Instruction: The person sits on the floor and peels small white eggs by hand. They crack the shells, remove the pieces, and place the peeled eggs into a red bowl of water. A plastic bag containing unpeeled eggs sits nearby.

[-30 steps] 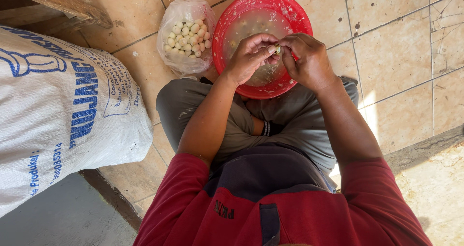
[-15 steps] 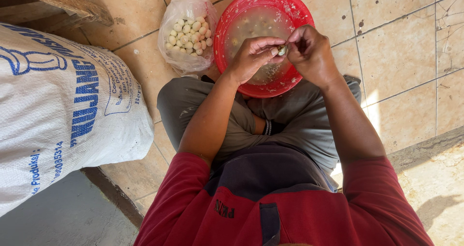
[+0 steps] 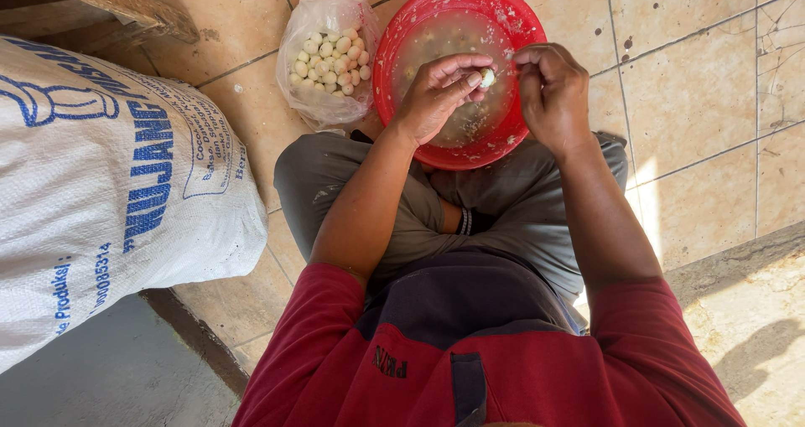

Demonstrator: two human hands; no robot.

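Sack first, since it hogs the frame: big white woven plastic sack with blue print (image 3: 109, 192) lies at 9 o'clock on the beige tiled floor (image 3: 696, 100), well clear of the work so elbows stay free. From my remote seat I see a round red plastic basin (image 3: 402, 58) at 12 o'clock, parked against the crossed legs, I'd guess so bits drop straight in. At 11 o'clock, just beside it, an open clear plastic bag of small pale round eggs (image 3: 329, 54) sits within easy reach. Left hand (image 3: 436, 92) pinches one small pale egg (image 3: 487, 77) between thumb and fingertips, held over the basin. Right hand (image 3: 553, 92) has its fingers curled together, tips right at that egg, looks like picking at it.
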